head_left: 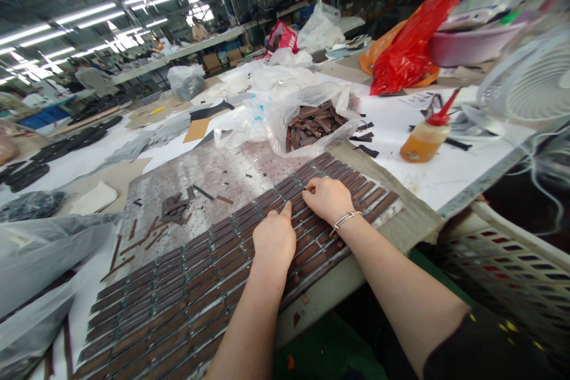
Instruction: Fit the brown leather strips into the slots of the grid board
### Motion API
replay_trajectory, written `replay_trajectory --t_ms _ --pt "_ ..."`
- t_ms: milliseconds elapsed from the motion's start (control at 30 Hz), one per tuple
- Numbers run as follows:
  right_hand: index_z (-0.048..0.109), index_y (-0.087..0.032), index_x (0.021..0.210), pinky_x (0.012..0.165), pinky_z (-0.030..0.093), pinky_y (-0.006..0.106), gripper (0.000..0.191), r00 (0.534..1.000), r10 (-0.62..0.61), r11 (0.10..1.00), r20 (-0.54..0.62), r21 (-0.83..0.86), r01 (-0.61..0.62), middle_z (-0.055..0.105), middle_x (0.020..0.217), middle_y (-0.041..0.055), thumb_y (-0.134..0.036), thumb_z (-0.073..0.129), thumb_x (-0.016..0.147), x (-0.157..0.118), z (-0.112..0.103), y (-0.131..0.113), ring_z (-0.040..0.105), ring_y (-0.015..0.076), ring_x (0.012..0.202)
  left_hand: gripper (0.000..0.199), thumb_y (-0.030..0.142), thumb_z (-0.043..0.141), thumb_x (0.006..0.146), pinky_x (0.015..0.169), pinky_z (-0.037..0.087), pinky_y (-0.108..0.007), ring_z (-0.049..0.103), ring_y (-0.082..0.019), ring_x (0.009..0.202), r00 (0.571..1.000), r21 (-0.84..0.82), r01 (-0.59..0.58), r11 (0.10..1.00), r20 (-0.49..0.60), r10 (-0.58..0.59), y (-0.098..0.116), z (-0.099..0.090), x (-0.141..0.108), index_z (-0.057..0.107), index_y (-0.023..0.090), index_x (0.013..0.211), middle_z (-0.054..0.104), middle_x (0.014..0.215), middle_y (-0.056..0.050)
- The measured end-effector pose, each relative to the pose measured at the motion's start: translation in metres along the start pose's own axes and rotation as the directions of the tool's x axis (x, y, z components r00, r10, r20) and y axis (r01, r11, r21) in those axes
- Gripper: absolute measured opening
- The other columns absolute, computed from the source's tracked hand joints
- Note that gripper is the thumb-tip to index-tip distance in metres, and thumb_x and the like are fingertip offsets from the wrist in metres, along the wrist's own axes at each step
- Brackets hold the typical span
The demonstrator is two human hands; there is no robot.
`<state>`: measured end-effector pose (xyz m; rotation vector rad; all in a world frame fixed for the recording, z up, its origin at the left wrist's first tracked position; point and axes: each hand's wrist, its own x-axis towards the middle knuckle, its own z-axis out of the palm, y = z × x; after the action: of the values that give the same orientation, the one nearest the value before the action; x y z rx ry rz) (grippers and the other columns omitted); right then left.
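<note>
Rows of narrow dark brown strips (214, 285) lie side by side on a board on the table. My left hand (275, 236) rests over these rows, its index finger stretched forward and touching the strips, the other fingers mostly hidden beneath it. Just to the right, my right hand (328, 197) is closed in a pinch above the far rows, with a bracelet (346, 221) on the wrist. Anything between those fingertips is too small or hidden to make out. Beyond the hands, a clear plastic bag (278, 130) lies open around a heap of brown pieces (316, 123).
Loose strips and scraps (176, 208) lie on the board at left. A glue-like amber bottle (423, 139) with a red nozzle stands at right, near a white fan (534, 80), a red bag (401, 59) and a pink basin (476, 44). Below the edge is a white basket (512, 249).
</note>
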<state>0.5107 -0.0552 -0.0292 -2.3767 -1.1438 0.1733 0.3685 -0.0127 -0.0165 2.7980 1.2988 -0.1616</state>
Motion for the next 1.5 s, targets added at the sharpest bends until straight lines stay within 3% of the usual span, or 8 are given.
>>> replay_trajectory --t_ms 533,767,967,1033,1100,1233,1333,1500 --pt "0.067 -0.025 0.085 0.06 0.041 0.024 0.02 0.998 -0.006 0.997 -0.067 -0.082 0.0 0.064 0.084 0.0011 -0.028 0.049 0.076 0.0 -0.005 0.002 0.058 0.0165 0.076 0.056 0.013 0.035 0.081 0.064 0.047 -0.032 0.063 -0.023 0.076 1.0 -0.01 -0.002 1.0 0.027 0.003 -0.002 -0.001 0.001 0.043 0.034 0.133 0.061 0.094 -0.009" --pt "0.071 -0.032 0.089 0.063 0.042 0.023 0.031 0.969 -0.247 0.959 -0.012 -0.148 0.243 0.059 0.101 -0.0005 -0.02 0.043 0.082 -0.004 -0.011 0.005 0.057 0.0135 0.079 0.055 0.013 0.035 0.082 0.065 0.047 -0.033 0.063 -0.022 0.076 1.0 -0.054 0.008 0.999 0.009 -0.007 -0.004 0.0 0.001 0.047 0.035 0.13 0.063 0.094 -0.009" --pt "0.072 -0.03 0.085 0.059 0.041 0.024 0.03 0.963 -0.27 0.954 -0.003 -0.136 0.268 0.061 0.097 -0.0001 -0.016 0.045 0.08 -0.005 -0.009 0.007 0.058 0.014 0.076 0.043 0.02 0.041 0.084 0.071 0.046 -0.032 0.061 -0.021 0.078 0.991 -0.342 -0.017 0.94 -0.13 -0.029 -0.013 -0.003 0.003 0.054 0.027 0.125 0.065 0.087 -0.009" --pt "0.072 -0.028 0.084 0.061 0.043 0.024 0.029 0.96 -0.277 0.959 -0.033 -0.062 0.275 0.062 0.094 0.0002 -0.015 0.047 0.078 -0.005 -0.011 0.007 0.058 0.0143 0.076 0.038 0.026 0.044 0.085 0.063 0.045 -0.027 0.059 -0.017 0.07 0.984 -0.644 -0.016 0.765 -0.144 -0.101 -0.014 -0.007 0.003 0.057 0.024 0.121 0.063 0.078 -0.007" --pt "0.072 -0.025 0.088 0.068 0.045 0.025 0.026 0.945 -0.299 0.946 -0.135 0.089 0.312 0.062 0.094 0.0017 -0.016 0.049 0.079 -0.006 -0.014 0.006 0.058 0.0144 0.079 0.037 0.035 0.046 0.085 0.046 0.037 -0.019 0.051 -0.01 0.054 0.987 -0.923 0.025 0.383 -0.039 -0.159 -0.014 -0.012 0.003 0.058 0.023 0.118 0.055 0.064 -0.001" --pt "0.068 -0.019 0.097 0.069 0.047 0.024 0.021 0.879 -0.416 0.757 -0.234 0.446 0.477 0.061 0.085 0.0031 -0.021 0.056 0.08 -0.014 -0.023 0.001 0.057 0.0121 0.072 0.028 0.035 0.055 0.081 0.035 0.014 -0.013 0.028 -0.002 0.037 0.98 -0.927 0.146 -0.344 0.184 -0.08 -0.01 -0.017 0.003 0.057 0.018 0.104 0.039 0.056 0.006" --pt "0.065 -0.02 0.103 0.06 0.046 0.022 0.027 0.813 -0.56 0.591 -0.158 0.612 0.526 0.06 0.083 0.0018 -0.019 0.061 0.076 -0.024 -0.029 -0.002 0.054 0.0096 0.064 0.018 0.026 0.057 0.078 0.034 0.012 -0.012 0.025 0.0 0.036 0.967 -0.828 0.181 -0.531 0.249 -0.059 -0.008 -0.015 0.004 0.055 0.016 0.094 0.039 0.057 0.007" --pt "0.064 -0.025 0.109 0.065 0.047 0.021 0.035 0.715 -0.686 0.453 -0.133 0.69 0.564 0.058 0.097 0.0038 -0.018 0.066 0.075 -0.036 -0.029 -0.007 0.056 0.0109 0.077 0.015 0.022 0.059 0.075 0.031 0.012 -0.013 0.029 0.0 0.036 0.951 -0.837 0.146 -0.527 0.266 -0.158 -0.001 -0.007 0.006 0.057 0.015 0.088 0.043 0.06 0.006"
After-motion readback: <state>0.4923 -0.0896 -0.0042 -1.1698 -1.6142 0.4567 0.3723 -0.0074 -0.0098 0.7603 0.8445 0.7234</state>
